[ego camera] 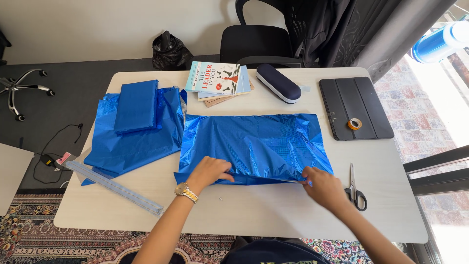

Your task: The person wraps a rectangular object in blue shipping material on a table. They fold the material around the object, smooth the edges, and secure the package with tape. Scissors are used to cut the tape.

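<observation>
On the pale table (273,210) the blue foil sheet (254,142) lay flat before me. My left hand (209,172) pinched its near edge; my right hand (322,185) gripped that edge beside the scissors (355,188).

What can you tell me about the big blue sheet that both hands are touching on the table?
The blue sheet is shiny, foil-like wrapping paper, slightly wrinkled, with a fine grid pattern in places. It lies flat and wide on the pale table, below the books. Its near edge is lifted and folded over: the left hand presses on that edge, the right hand pinches it near the right corner.
</observation>
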